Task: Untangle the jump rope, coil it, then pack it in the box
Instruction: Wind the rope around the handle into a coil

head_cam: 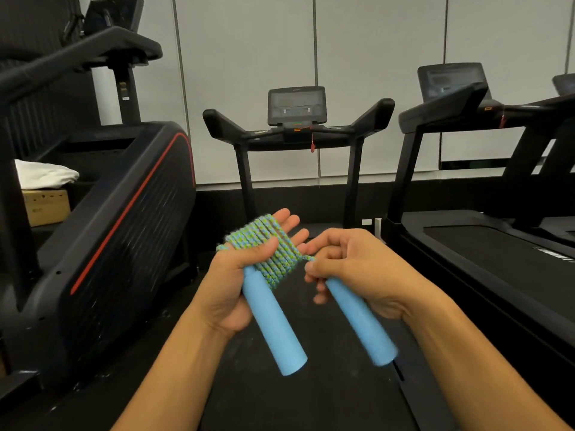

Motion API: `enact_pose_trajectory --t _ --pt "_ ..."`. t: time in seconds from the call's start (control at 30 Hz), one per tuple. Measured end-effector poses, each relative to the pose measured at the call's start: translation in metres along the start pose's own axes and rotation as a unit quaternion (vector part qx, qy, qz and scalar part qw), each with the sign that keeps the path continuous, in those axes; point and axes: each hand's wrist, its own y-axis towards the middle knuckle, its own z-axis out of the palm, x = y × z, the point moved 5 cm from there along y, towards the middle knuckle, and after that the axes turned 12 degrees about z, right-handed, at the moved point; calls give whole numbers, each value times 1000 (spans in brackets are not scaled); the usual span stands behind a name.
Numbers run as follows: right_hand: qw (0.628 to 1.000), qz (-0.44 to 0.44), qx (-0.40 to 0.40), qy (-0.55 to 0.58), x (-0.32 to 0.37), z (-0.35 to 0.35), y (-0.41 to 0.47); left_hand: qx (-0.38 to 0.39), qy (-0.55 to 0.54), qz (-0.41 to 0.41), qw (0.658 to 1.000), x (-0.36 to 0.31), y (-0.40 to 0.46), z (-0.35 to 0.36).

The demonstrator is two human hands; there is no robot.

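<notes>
Both forearms reach in over dark gym floor (311, 399), treadmills (297, 126) ahead and right. Left hand (245, 275), fingers spread, wears the coiled rope (273, 250) and pins one blue handle (273, 325), butt slanting toward the camera. Right hand (348, 265) grips the other handle (357, 318), likewise slanted. No writing legible.

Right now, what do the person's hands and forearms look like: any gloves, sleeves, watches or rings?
Both the left hand and the right hand are bare, with no gloves. The forearms are uncovered to the bottom edge of the picture; no sleeve shows. No watch, wristband or ring is visible, and there are no markings.
</notes>
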Motion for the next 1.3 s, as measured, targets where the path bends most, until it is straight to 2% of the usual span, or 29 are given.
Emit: enact_pose_trajectory --t 0.17,0.23,0.33,0.47,0.57,0.73,0.87,0.93,1.07,1.3 --pt "995 24 8 94 -1 13 1 -27 86 57 994 5 1 7" --pt "997 19 -8 74 -2 20 3 -53 144 80 985 9 0 12" --pt "997 -22 -67 -15 2 24 3 -69 202 106 971 12 -1 21" --pt "985 -86 -94 -113 11 30 -5 -53 157 78 983 14 -4 24" --pt "971 -118 -97 -184 14 36 -8 -54 164 65 983 13 -6 23" --pt "968 -122 -68 -208 10 36 -4 -69 152 4 986 16 -9 18" --pt "956 -103 -26 -273 3 40 -5 -67 165 -5 984 17 -9 17" --pt "958 -116 -27 -263 2 46 -6 -72 160 -10 984 16 -8 16" --pt "969 -137 -96 -181 -4 40 2 -52 171 -39 983 20 -10 21" --pt "955 -103 -132 -245 -12 37 10 -54 167 -54 983 25 -10 18"
